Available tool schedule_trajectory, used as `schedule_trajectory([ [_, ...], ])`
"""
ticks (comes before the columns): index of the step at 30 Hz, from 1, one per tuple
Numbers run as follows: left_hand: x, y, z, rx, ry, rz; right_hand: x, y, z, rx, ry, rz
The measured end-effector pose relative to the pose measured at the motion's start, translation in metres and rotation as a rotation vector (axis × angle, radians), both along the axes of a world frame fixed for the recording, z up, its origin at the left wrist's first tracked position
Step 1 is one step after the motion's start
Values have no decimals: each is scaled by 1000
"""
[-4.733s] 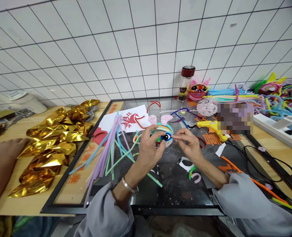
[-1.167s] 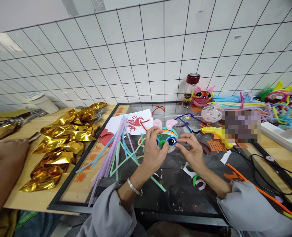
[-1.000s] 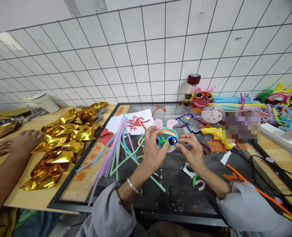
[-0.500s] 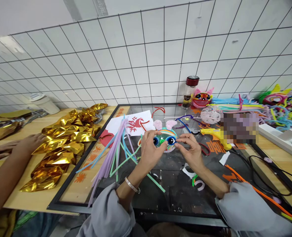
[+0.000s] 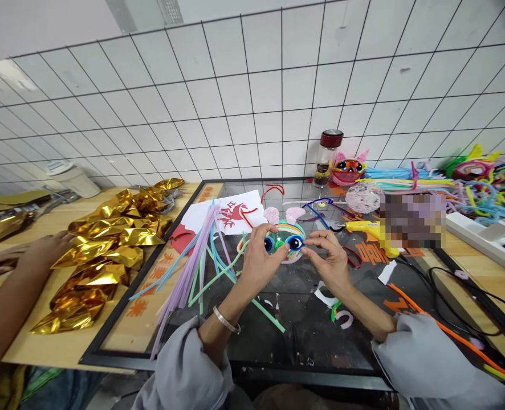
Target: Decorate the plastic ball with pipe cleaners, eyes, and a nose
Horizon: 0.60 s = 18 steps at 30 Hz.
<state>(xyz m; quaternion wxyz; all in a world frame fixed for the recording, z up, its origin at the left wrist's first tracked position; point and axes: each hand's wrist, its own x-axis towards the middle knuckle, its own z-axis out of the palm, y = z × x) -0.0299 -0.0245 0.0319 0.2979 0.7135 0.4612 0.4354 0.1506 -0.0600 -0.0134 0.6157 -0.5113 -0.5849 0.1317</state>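
A pipe-cleaner animal face (image 5: 284, 230) with pink ears, rainbow stripes across the brow and a green nose is before me on the dark glass panel. My left hand (image 5: 261, 259) grips its left side, the thumb reaching toward the middle near the nose. Blue-rimmed eyes with black pupils sit on it, and the right-hand eye (image 5: 296, 243) is pinched at its outer edge between thumb and finger of my right hand (image 5: 328, 256). My left fingers partly cover the other eye.
Lilac, blue and green pipe cleaners (image 5: 188, 273) lie left of my hands. A yellow glue gun (image 5: 370, 230) with a cable rests at right, near a power strip (image 5: 487, 242). A lidded glass bottle (image 5: 326, 159) stands behind. Gold foil (image 5: 107, 250) lies beside another person's hand (image 5: 43, 253).
Both hands keep the same hold on the animal face, with hardly any movement. The whole view has shifted very slightly.
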Motion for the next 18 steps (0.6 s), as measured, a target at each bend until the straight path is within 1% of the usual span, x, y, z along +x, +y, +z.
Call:
schedule_trajectory([
  [10, 4, -2, 2, -5, 36, 37, 0, -1, -1, 22, -21, 12],
  [18, 5, -4, 2, 1, 45, 55, -1, -3, -2, 8, -21, 9],
])
